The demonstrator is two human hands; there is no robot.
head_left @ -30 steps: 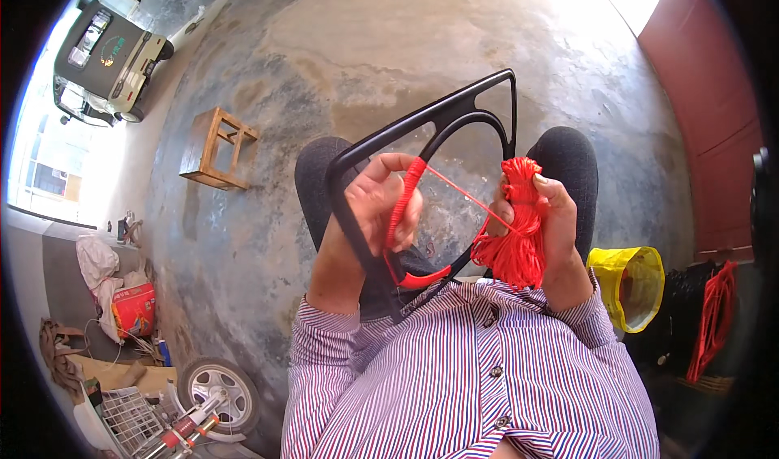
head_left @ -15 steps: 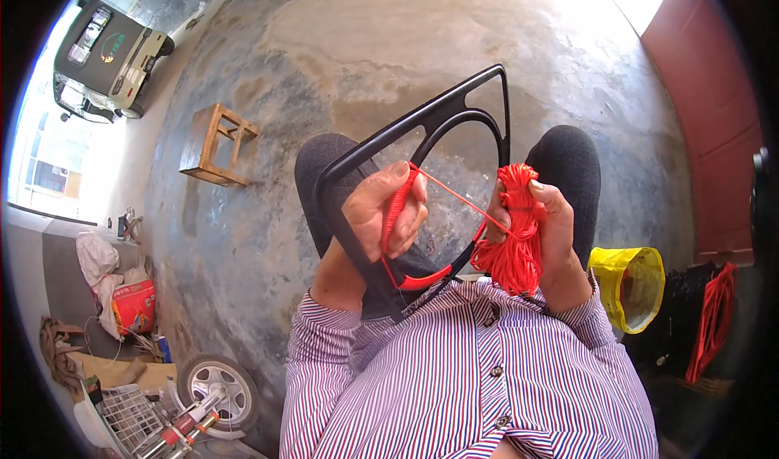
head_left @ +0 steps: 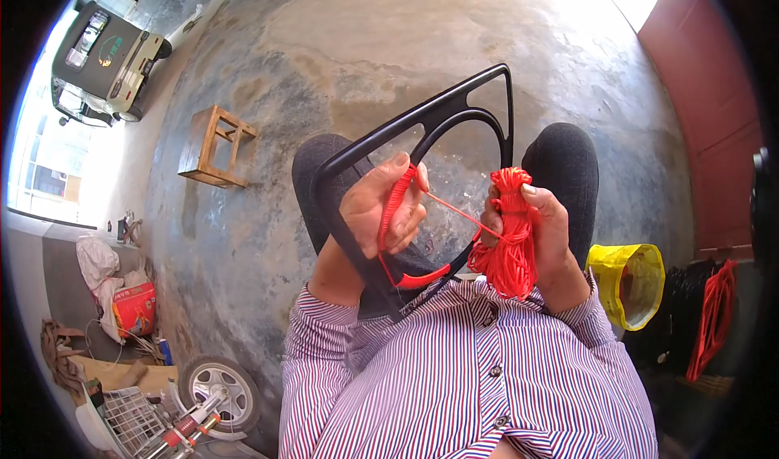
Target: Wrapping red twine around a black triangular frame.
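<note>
A black frame [head_left: 381, 139] with an inner ring rests tilted across my lap. Red cord [head_left: 396, 199] is wound tightly round the left part of that ring, and a red stretch also covers its lower part. My left hand [head_left: 377, 208] is closed round the wound section, thumb pressed at the top of the winding. From there a single strand runs taut to the right, down to a bundle of red cord [head_left: 511, 240]. My right hand [head_left: 548, 228] grips this bundle by its upper part, thumb in front; the loose loops hang below.
A wooden stool [head_left: 215, 147] stands on the concrete floor to the left. At lower left are a wheel [head_left: 219, 390] and a red-and-white sack [head_left: 132, 309]. A yellow container [head_left: 625, 285] and a hank of red cord [head_left: 712, 321] are at right. A three-wheeled vehicle [head_left: 105, 57] is parked far left.
My right hand has shifted slightly left with the cord bundle, and the strand between the hands hangs at a steeper slant near the winding. My left hand keeps its hold on the frame.
</note>
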